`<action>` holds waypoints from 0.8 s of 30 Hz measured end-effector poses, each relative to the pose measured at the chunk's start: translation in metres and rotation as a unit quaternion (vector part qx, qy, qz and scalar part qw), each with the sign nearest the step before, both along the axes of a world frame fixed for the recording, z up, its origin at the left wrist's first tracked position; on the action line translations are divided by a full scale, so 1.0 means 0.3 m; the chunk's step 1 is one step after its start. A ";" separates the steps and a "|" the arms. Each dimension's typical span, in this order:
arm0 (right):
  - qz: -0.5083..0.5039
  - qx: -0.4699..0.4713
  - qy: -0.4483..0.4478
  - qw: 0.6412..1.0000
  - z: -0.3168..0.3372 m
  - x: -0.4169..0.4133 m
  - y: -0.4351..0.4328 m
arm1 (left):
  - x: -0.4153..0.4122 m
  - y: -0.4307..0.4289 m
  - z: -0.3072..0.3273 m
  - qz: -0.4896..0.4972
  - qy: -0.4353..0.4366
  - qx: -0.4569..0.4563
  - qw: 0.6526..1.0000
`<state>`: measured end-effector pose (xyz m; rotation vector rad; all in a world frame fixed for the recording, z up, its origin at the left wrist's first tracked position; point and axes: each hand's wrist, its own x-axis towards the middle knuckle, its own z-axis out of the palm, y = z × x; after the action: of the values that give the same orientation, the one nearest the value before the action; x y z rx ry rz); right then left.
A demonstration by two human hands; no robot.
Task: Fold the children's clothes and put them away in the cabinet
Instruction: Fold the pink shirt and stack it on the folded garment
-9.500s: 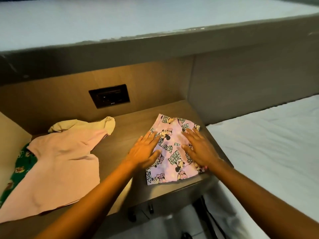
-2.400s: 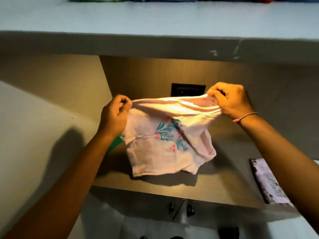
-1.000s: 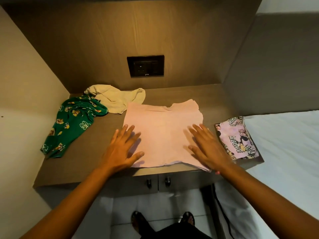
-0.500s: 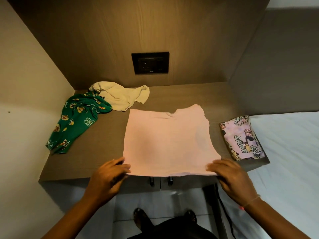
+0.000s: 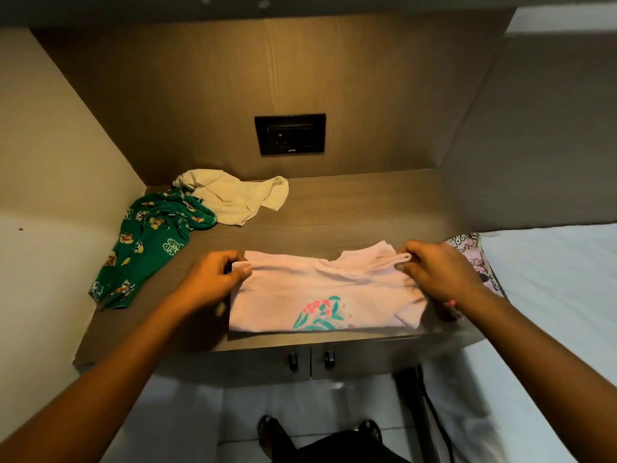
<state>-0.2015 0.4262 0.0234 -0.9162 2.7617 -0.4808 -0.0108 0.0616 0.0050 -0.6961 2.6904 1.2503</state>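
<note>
our left hand (image 5: 213, 279) and right hand (image 5: 437, 272) each pinch a far corner of the pink shirt (image 5: 320, 295), lying near the counter (image 5: 350, 208) front edge. we should line up both corners evenly, then press flat.

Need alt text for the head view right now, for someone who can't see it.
Both hands, left hand and right hand, pinch the far edge of a pink shirt folded over on a wooden counter, floral print showing. A green printed garment and a cream garment lie unfolded at back left.
</note>
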 end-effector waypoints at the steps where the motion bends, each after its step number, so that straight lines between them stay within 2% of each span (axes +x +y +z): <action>1: 0.001 0.010 -0.001 1.000 -0.005 -0.030 -0.027 | -0.028 -0.011 -0.006 0.004 -0.012 -0.015 1.000; 7: 0.012 0.088 0.002 0.996 -0.069 -0.141 -0.118 | -0.133 -0.042 -0.051 0.002 -0.050 -0.130 0.990; 10: 0.003 0.089 0.005 0.996 -0.098 -0.150 -0.128 | -0.159 -0.044 -0.082 -0.012 -0.051 -0.187 0.981; 13: 0.003 0.079 -0.011 0.997 -0.110 -0.152 -0.142 | -0.170 -0.045 -0.105 -0.076 -0.022 -0.265 0.961; 16: 0.064 0.102 -0.039 0.992 -0.096 -0.153 -0.173 | -0.185 -0.042 -0.111 -0.149 -0.054 -0.328 0.931; 19: 0.119 0.166 -0.024 0.979 -0.087 -0.155 -0.209 | -0.210 -0.040 -0.106 -0.174 -0.069 -0.346 0.919; 24: 0.092 0.184 -0.062 0.977 -0.083 -0.157 -0.247 | -0.251 -0.037 -0.067 -0.194 -0.105 -0.365 0.905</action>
<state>-0.2487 0.3520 -0.0015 -0.9933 2.5001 0.0065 -0.0860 0.0506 -0.0151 -0.2784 2.8649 0.0465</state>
